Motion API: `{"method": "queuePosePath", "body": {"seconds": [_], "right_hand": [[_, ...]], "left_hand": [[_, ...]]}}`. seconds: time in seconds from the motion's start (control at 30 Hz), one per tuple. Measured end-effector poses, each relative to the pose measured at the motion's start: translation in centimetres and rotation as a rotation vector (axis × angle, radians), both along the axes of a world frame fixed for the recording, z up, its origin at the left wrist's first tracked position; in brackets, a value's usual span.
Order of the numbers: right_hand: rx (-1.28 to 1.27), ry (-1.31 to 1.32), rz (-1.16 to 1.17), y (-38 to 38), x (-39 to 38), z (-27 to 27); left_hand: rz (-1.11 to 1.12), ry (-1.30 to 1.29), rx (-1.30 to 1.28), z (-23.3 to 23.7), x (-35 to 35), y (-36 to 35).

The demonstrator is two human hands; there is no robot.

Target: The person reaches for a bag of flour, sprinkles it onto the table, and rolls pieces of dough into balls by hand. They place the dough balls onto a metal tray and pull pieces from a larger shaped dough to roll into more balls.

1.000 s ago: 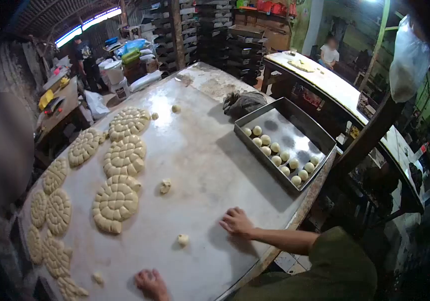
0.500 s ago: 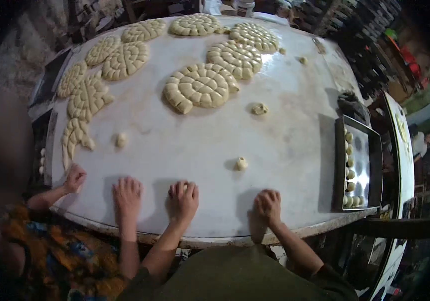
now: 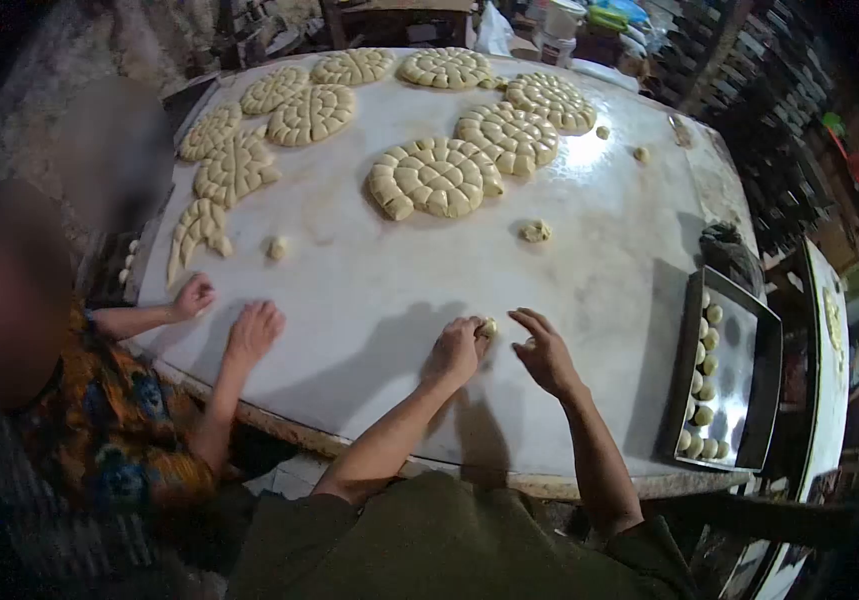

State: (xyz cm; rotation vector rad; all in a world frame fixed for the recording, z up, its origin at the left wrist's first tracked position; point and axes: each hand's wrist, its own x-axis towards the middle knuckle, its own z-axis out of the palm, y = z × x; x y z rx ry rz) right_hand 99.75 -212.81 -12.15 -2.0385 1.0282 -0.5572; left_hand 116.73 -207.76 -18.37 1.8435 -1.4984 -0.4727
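My left hand [image 3: 457,350] is at the middle of the table's near part, its fingers closed on a small dough ball [image 3: 487,327] that shows at the fingertips. Just right of it, my right hand [image 3: 544,352] hovers with fingers apart and nothing in them. Beyond both hands lies a loose dough lump [image 3: 535,231]. Farther back, a large round of dough cut into pieces [image 3: 436,178] rests on the pale table [image 3: 349,260].
A co-worker's hands [image 3: 254,330] are at the left table edge, near a small dough piece [image 3: 276,248]. More cut dough rounds [image 3: 311,115] lie along the back and left. A metal tray [image 3: 771,400] with several dough balls stands at the right.
The view has shifted. My left hand has moved forward and right to the dough ball that lay alone. My right hand has opened and moved forward beside it.
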Motion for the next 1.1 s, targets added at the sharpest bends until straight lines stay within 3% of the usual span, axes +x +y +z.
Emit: {"method": "queuePosePath", "body": {"seconds": [0.03, 0.13, 0.17, 0.2, 0.23, 0.27, 0.3, 0.33, 0.37, 0.4, 0.43, 0.5, 0.57, 0.6, 0.63, 0.67, 0.7, 0.73, 0.8, 0.83, 0.87, 0.9, 0.93, 1.0, 1.03, 1.07, 1.1], "right_hand": [[0.004, -0.01, 0.025, 0.0, -0.4, -0.1], [-0.101, -0.073, 0.477, 0.0, -0.8, -1.1], [0.18, -0.061, 0.451, 0.7, -1.3, -1.9], [0.285, -0.046, 0.47, 1.9, -1.5, -0.6], [0.392, -0.268, 0.61, 2.4, -2.5, -3.4], [0.468, -0.135, 0.62, 3.7, -2.8, -1.1], [0.593, -0.064, 0.659, 4.7, -3.1, -0.5], [0.732, -0.211, 0.768, 5.4, -3.3, 0.1], [1.066, -0.279, 0.818, 6.1, -3.8, -1.2], [0.987, -0.052, 0.982, 6.3, -3.7, -0.9], [1.147, 0.133, 0.943, 7.0, -3.8, 1.0], [0.889, 0.161, 1.308, 6.9, -3.3, -0.6], [0.918, 0.107, 1.374, 5.7, -2.4, 2.0], [0.947, 0.038, 1.428, 4.7, -2.5, 2.6], [0.861, -0.098, 1.515, 2.9, -3.0, 2.7], [0.883, -0.266, 1.442, 1.7, -3.8, 3.3], [0.875, -0.663, 1.323, 1.3, -3.9, 3.9], [0.791, -1.038, 1.192, 0.9, -4.0, 4.5], [0.923, -1.055, 0.694, 0.3, -3.1, 4.3], [0.975, -1.057, 0.448, -0.1, -2.8, 4.3], [0.398, -0.584, 0.051, 1.6, -0.3, 6.5], [0.186, -0.345, -0.234, 2.5, -0.2, 2.1], [0.198, -0.274, -0.269, 4.0, -1.3, -1.8], [0.144, -0.122, -0.305, 7.7, -3.3, -4.4], [0.088, -0.034, -0.307, 9.6, -4.0, -4.2], [-0.032, 0.005, -0.339, 11.1, -5.2, -5.2], [-0.147, 0.049, -0.358, 12.1, -6.5, -6.2]], "left_hand": [[0.025, -0.01, 0.004, 1.1, -0.5, 0.7], [-0.187, 0.488, 0.406, 2.6, -0.9, 3.1], [-0.166, 0.746, 0.402, 3.8, -1.8, 4.6], [-0.205, 0.631, 0.47, 3.5, -1.4, 6.1], [-0.227, 1.293, 0.267, 3.0, -1.7, 8.1], [-0.309, 0.784, 0.358, 5.4, -1.4, 10.2], [-0.232, 0.806, 0.63, 6.2, -2.0, 11.5], [-0.154, 0.844, 0.901, 6.0, -2.7, 13.1], [-0.269, 0.966, 0.824, 4.1, -3.4, 15.7], [-0.402, 1.077, 0.746, 2.5, -3.6, 18.4], [-0.374, 1.065, 0.723, 2.7, -3.5, 20.0], [-0.377, 1.05, 0.596, 5.8, -3.0, 21.8], [-0.288, 0.993, 0.739, 12.4, -0.3, 22.0], [-0.223, 1.172, 0.553, 13.1, 1.8, 23.2], [-0.198, 1.174, 0.417, 13.6, 4.5, 24.5], [-0.176, 1.166, 0.282, 14.1, 7.3, 25.8], [-0.199, 0.992, 0.205, 14.3, 9.6, 26.1], [-0.256, 0.996, 0.228, 13.8, 10.8, 25.4], [-0.424, 1.061, -0.1, 12.5, 12.7, 24.5], [-0.483, 1.075, -0.059, 11.9, 12.6, 23.9], [-0.359, 0.736, -0.081, 11.4, 11.9, 23.3], [-0.234, 0.394, -0.118, 10.3, 11.1, 23.3], [-0.288, 0.863, -0.138, 4.2, 11.1, 23.5], [-0.28, 1.259, -0.088, -1.8, 11.0, 23.1], [-0.223, 1.186, -0.034, -1.3, 10.3, 23.0], [-0.126, 0.877, 0.002, -1.0, 9.7, 22.4], [-0.132, 0.895, -0.006, -0.3, 9.1, 21.2]]}}
